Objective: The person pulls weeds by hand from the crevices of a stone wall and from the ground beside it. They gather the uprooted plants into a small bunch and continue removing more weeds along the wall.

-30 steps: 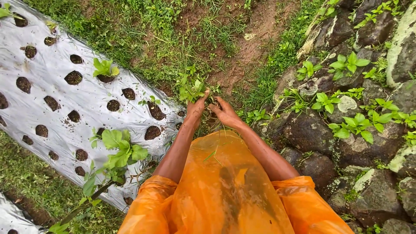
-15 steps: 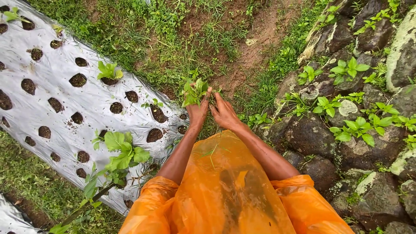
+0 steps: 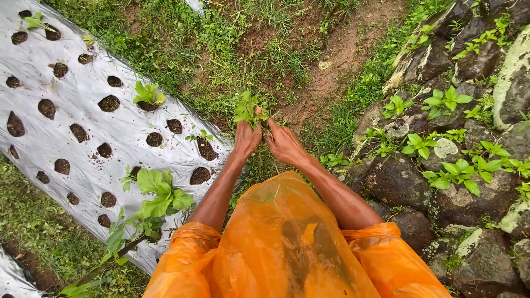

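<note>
Here the left hand is closed around a bunch of leafy green weeds, the fingers wrapped on the stems just under the leaves; the bunch stands up from the fist, toward 12 o'clock from the hands. The right hand lies just beside it, at 3 o'clock of the left one, fingers bent and pointing to the base of the stems; whether it pinches a stem or only touches the grass I cannot tell.

To do this pulling well, I judge the grip should sit low, close to the soil, and the pull should go straight up and slow, so the roots come with the stems and do not break; the right hand can press the ground or gather loose stalks.

Around them: a silver plastic mulch sheet with round planting holes lies at 9 o'clock, its edge near the left forearm; a small seedling grows from one hole at 10 o'clock, and a bigger leafy plant at 8 o'clock. A dark stone wall with small green plants rises at 3 o'clock. The orange raincoat hangs below the arms, at 6 o'clock. A careless pull could tear the sheet or disturb the seedlings; the stones leave little room on the right side.
</note>
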